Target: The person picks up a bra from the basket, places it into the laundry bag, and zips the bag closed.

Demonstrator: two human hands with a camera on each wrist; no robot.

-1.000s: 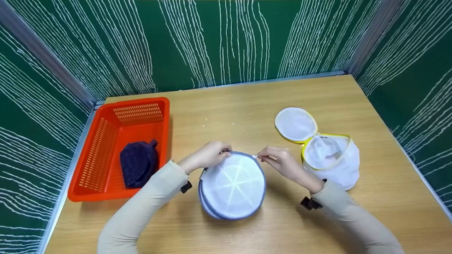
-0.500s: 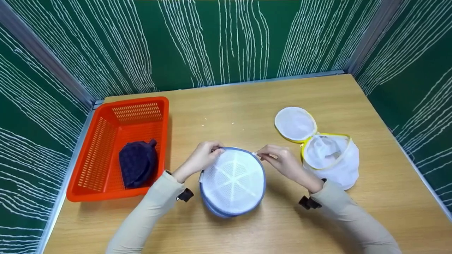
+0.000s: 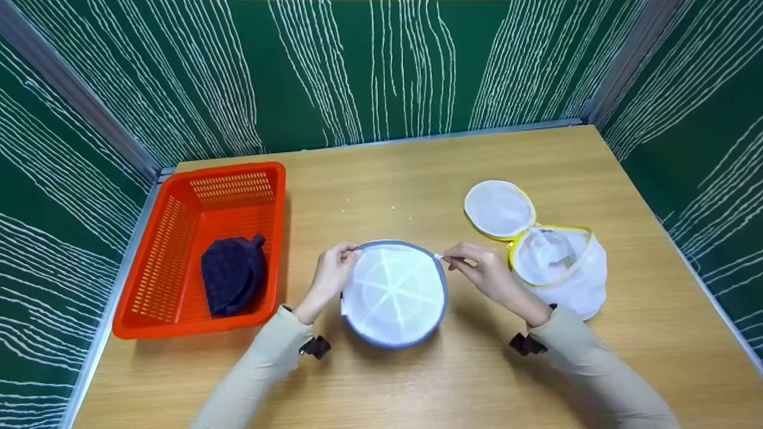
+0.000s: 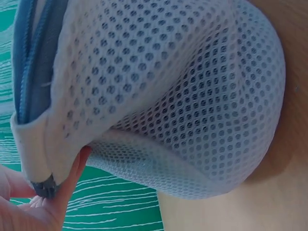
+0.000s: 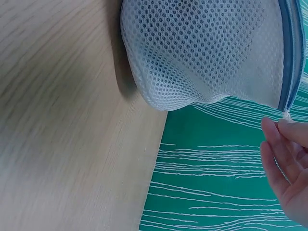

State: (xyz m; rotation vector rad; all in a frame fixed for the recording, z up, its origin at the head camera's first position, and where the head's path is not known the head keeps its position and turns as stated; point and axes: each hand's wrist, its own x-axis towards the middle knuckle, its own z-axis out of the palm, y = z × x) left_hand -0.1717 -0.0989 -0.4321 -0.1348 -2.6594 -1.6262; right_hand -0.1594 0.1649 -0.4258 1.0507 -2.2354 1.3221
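A round white mesh laundry bag (image 3: 394, 298) with a blue zipped rim stands in the middle of the table, its flat top facing up. My left hand (image 3: 331, 275) pinches the rim at its far left. In the left wrist view, the thumb and fingers hold the bag beside a white fabric tab (image 4: 33, 147) at the zipper's end. My right hand (image 3: 486, 273) pinches the small white zipper pull (image 5: 286, 115) at the rim's far right. The bag's mesh side (image 5: 192, 48) is dented inward there.
On the left, an orange plastic basket (image 3: 279, 238) contains a folded dark navy cloth item (image 3: 232, 277). A second white mesh bag (image 3: 587, 286) with yellow trim lies at the right, its round lid (image 3: 499, 208) flipped back. Small white specks dot the wooden table (image 3: 381, 179).
The laundry bag's top has shifted slightly away from me and now covers the lower rim. My left hand has slid left along the rim; my right hand keeps its pinch on the zipper pull.
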